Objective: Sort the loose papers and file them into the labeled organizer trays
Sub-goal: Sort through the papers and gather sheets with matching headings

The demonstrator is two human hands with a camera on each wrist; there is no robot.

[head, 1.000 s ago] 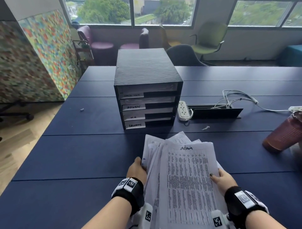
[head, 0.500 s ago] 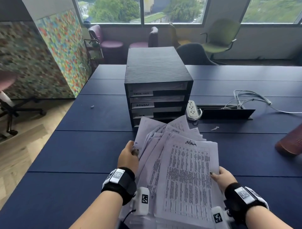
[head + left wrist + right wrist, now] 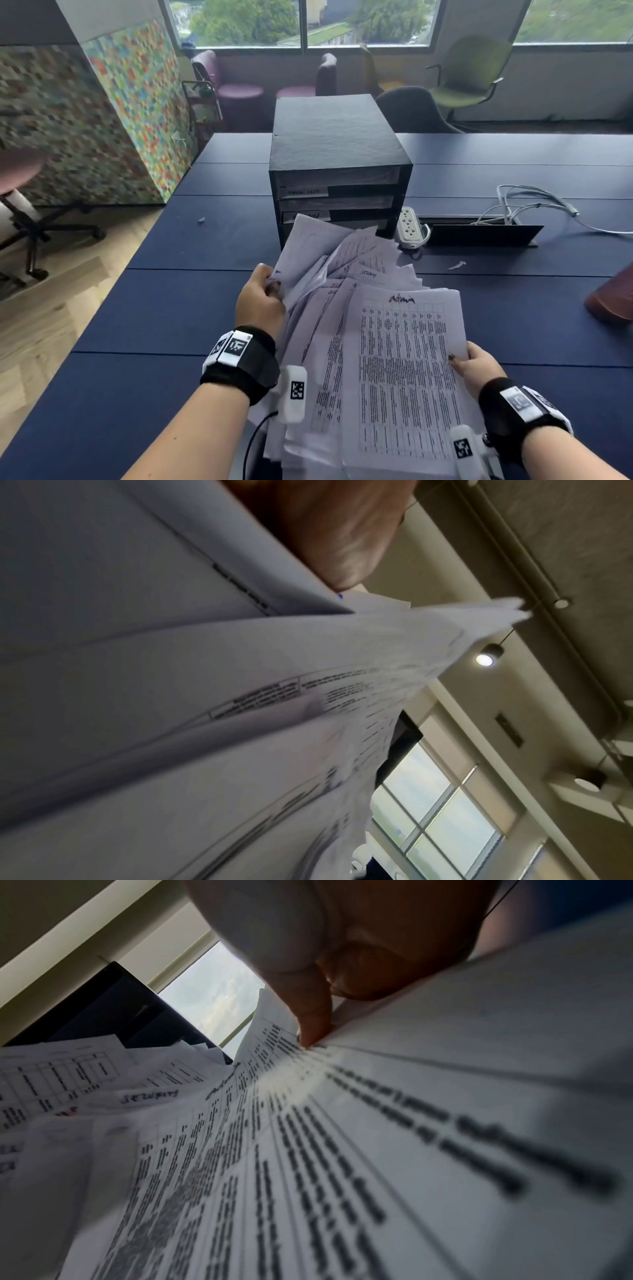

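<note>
A fanned stack of printed papers (image 3: 370, 346) is held above the blue table, its top sheet headed "admin" in handwriting. My left hand (image 3: 262, 301) grips the stack's left edge, with the fingers hidden under the sheets. My right hand (image 3: 474, 366) pinches the right edge, thumb on the top sheet. The black organizer (image 3: 337, 164) stands just beyond the papers with labeled trays; the sheets' far corners cover its lower trays. In the left wrist view the papers (image 3: 192, 696) fill the frame. The right wrist view shows my thumb pressing on the papers (image 3: 308, 1150).
A white power strip (image 3: 409, 226) and an open cable hatch (image 3: 479, 233) with white cables lie right of the organizer. A reddish-brown bottle (image 3: 613, 301) lies at the table's right edge. Chairs stand beyond the table, a colourful partition to the left.
The stack has risen and moved toward the organizer, now covering its lower trays. My left hand slid further up the left edge and the sheets fanned out more.
</note>
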